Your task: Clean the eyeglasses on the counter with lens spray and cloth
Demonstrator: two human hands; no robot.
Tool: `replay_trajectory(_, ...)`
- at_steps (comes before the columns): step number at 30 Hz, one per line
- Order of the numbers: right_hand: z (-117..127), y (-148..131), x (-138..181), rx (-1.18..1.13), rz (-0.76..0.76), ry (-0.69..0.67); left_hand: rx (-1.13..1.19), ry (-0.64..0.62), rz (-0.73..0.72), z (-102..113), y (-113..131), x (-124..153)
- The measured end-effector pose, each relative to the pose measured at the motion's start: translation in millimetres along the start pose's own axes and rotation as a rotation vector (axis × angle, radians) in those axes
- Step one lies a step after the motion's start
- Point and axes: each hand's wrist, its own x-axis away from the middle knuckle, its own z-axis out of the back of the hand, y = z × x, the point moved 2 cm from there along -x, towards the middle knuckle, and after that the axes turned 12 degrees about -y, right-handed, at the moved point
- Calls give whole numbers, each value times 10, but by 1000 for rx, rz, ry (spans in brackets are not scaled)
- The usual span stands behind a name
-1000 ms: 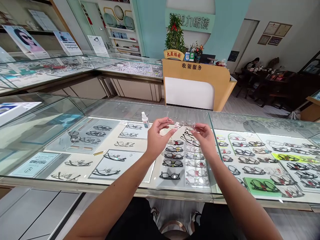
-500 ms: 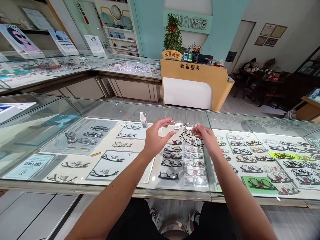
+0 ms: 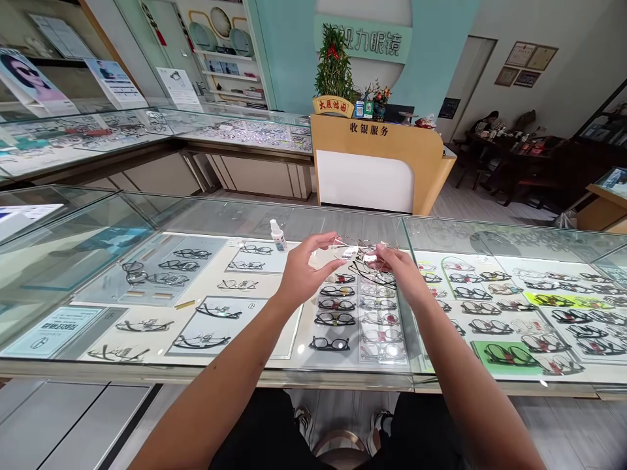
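I hold a thin clear-lensed pair of glasses (image 3: pixel 356 247) just above the glass display counter (image 3: pixel 206 215). My left hand (image 3: pixel 306 271) pinches its left end with thumb and fingers curled. My right hand (image 3: pixel 399 273) grips its right end, fingers closed. A second dark-framed pair of glasses (image 3: pixel 375 274) lies on the counter top just under my right hand. A small white spray bottle (image 3: pixel 277 235) stands on the glass to the left of my left hand.
Inside the counter lie several rows of eyeglass frames (image 3: pixel 337 320) on trays. A wooden cashier desk (image 3: pixel 377 163) with a potted plant (image 3: pixel 334 72) stands behind. More glass cases (image 3: pixel 98 130) run along the left. My knees and shoes show below the counter edge.
My hands have drawn closer together and lowered slightly toward the glass, bringing the glasses down with them. The view has shifted a little.
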Motion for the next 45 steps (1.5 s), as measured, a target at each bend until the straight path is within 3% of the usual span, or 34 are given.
replay_trajectory(14,-7,-141,94,91,-30,-238,-85,-286,161,26,128,-15)
replay_trajectory(20,-12,-136,92,128,-13,-325,-103,-334,103,25,129,-23)
replay_trajectory(27,-44,-3,28,-245,-152,-350,-132,-336,25,34,117,-23)
replay_trajectory(31,-111,38,18,-364,-142,-393,-156,-333,-52,20,120,-25)
replay_trajectory(34,-149,32,16,-337,-53,-354,-184,-212,-106,12,123,-22)
replay_trajectory(37,-162,16,4,-193,115,-219,-167,-29,-11,-10,96,-12)
replay_trajectory(42,-202,61,-26,-28,286,-75,135,-166,232,-254,19,-3)
replay_trajectory(45,-228,101,-44,11,334,-53,262,-148,281,-360,24,-37)
